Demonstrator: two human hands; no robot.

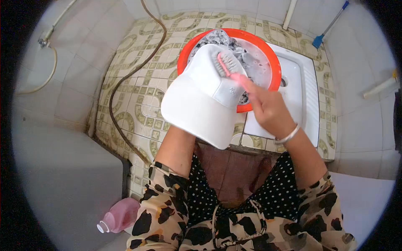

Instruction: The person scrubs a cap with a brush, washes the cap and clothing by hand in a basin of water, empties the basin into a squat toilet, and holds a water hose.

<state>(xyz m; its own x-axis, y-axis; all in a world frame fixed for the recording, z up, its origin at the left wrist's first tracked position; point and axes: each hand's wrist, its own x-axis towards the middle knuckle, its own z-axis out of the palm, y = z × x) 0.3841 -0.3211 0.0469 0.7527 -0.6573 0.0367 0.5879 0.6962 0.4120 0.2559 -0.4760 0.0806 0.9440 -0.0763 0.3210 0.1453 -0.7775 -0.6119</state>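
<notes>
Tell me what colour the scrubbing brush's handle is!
The brush's handle is pink, and it shows best in the head view.

Tiled washroom with a squat toilet (298,102) between two and three o'clock.
A brown hose (112,102) curves over the patterned floor tiles (146,108) from eleven o'clock through nine towards eight; at ten, a wall tap (43,42) feeds a thin pale tube (53,69). A white pipe (289,14) stands at one o'clock, and at two a long-handled blue tool (318,41) with a flat head hangs or leans, which is unclear, by the wall. A grey block (75,171) fills eight to nine.
</notes>
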